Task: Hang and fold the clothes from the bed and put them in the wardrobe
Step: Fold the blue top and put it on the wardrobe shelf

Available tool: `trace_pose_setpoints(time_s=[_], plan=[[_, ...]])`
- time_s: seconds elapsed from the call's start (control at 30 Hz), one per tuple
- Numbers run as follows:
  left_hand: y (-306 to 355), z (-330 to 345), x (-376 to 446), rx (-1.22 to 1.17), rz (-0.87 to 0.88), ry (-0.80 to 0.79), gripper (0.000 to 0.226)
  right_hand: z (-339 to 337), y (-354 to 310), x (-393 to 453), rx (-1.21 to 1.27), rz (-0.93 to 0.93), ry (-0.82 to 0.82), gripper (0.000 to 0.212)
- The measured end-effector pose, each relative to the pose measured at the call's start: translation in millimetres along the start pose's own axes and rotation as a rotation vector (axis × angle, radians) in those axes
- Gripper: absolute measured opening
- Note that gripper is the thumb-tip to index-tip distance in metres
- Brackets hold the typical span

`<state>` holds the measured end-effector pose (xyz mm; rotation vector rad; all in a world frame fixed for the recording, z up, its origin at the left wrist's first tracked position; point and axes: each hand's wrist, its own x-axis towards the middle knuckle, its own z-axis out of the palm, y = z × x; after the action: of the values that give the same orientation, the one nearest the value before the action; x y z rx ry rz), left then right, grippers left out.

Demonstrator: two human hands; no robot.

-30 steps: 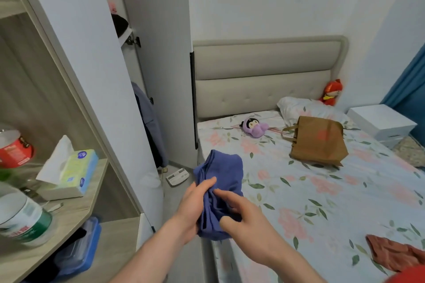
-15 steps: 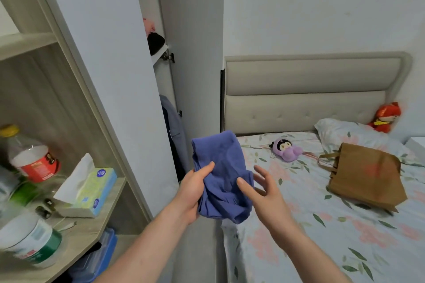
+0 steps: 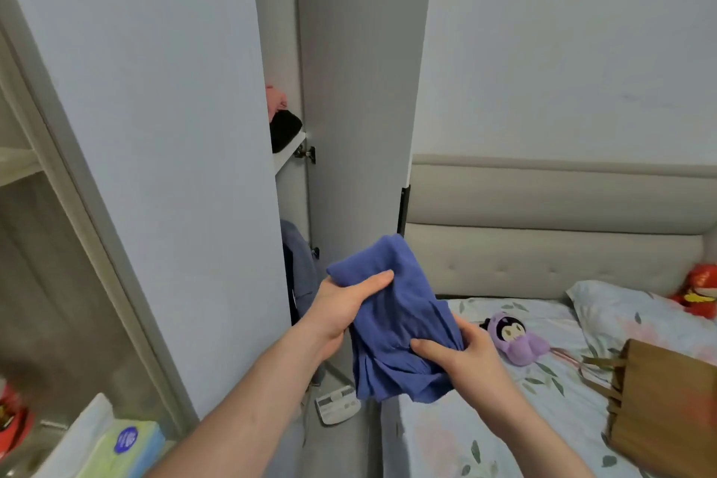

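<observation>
Nearest, at 7 o'clock, a tissue box point(image 3: 124, 446) sits on the shelf point(image 3: 15, 163) unit, now half cut off by the frame's lower edge; the bottles seen a second ago have slid out of view as the head has turned up and left. Both forearms rise from the bottom edge. The left hand point(image 3: 341, 307) has its grip clamped on the blue cloth point(image 3: 395, 318), thumb laid across the upper fold. The right hand point(image 3: 461, 357), which half a second ago was open and off the cloth, now has its grip clamped on the lower right edge, thumb on top. The cloth hangs bunched between the hands, in the air at centre, over the gap between wardrobe and bed point(image 3: 504, 419).

Below it at 6 o'clock a white scale point(image 3: 337, 404) lies on the floor. At 4 o'clock a brown bag point(image 3: 667, 411) rests on the floral sheet, now at the frame's right edge. A purple doll point(image 3: 512, 338) lies just right of the right hand; a red doll point(image 3: 698, 291) sits at 3 o'clock by the pillow point(image 3: 620, 307).

Farther, at 12 o'clock, the wardrobe door point(image 3: 361, 97) stands ajar, nearer than before. In the gap a grey garment point(image 3: 298, 268) hangs, and a black item point(image 3: 285, 128) lies on an inner shelf. The headboard point(image 3: 543, 229) runs behind.
</observation>
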<state>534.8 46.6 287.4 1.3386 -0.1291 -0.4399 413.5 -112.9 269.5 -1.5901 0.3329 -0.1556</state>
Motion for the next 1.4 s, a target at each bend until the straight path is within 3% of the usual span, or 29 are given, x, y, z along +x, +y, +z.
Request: trace_pose_setpoints(time_s=[0.2,0.3,0.77,0.97,1.1,1.4], plan=[[38,-22,88,-0.078,0.068,0.155,0.040,20,-26,97,0.169,-0.016,0.058,0.035],[54,-25,120,-0.178,0.081,0.208,0.043,29,-35,138,0.312,0.022,0.069,0.036],[120,-43,236,-0.259,0.180,0.384,0.030,45,-81,302,0.378,0.019,-0.076,0.040],[143,-51,295,-0.200,0.268,0.444,0.020,49,-91,395,0.208,0.023,-0.288,0.048],[161,-63,327,-0.115,0.338,0.499,0.022,62,-114,449,0.080,-0.119,-0.440,0.069],[190,-86,353,-0.102,0.386,0.579,0.026,121,-160,512,-0.012,-0.319,-0.717,0.039]])
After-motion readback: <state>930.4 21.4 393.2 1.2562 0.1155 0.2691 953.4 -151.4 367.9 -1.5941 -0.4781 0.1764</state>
